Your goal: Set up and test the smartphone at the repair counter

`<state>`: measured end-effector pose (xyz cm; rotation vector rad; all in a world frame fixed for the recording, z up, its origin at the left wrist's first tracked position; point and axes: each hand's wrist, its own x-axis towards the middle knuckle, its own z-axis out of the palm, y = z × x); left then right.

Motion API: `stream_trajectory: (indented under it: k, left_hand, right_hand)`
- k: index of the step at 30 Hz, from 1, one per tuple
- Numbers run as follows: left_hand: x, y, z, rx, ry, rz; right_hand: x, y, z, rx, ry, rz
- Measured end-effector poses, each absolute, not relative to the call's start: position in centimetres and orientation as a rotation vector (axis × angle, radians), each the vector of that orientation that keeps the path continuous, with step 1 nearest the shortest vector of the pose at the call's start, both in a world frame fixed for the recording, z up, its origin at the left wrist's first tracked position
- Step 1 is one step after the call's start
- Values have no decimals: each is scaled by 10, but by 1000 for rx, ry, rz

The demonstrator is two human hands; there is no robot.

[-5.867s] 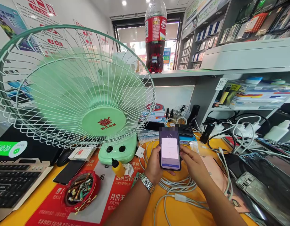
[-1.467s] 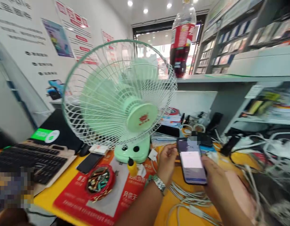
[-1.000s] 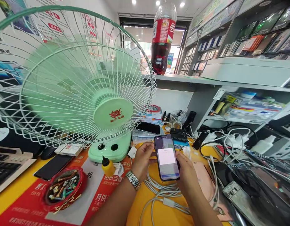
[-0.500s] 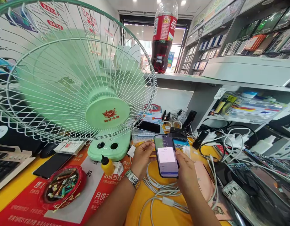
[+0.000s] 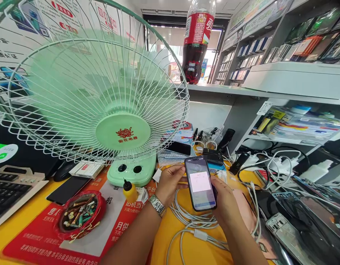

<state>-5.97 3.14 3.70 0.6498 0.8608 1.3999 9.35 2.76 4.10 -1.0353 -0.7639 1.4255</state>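
One lit phone [image 5: 201, 198]: left hand [image 5: 169, 187] and right hand [image 5: 226, 198] are grasping opposite edges, apparently for steady viewing

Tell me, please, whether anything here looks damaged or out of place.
The silver phone housing at lower right looks stripped, its inside bare; behind it, white plugs and cables lie tangled. The held phone shows no obvious damage.
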Motion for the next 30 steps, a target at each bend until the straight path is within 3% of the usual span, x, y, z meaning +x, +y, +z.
stream_trajectory:
  k: [15, 30]
  left_hand:
    - [-51, 32, 35, 623, 954, 1493]
    - [-58, 31, 38, 605, 907, 1368]
  right_hand:
    - [92, 27, 40, -1107, -748, 1349]
    - [100, 34, 20, -1080, -919, 1276]
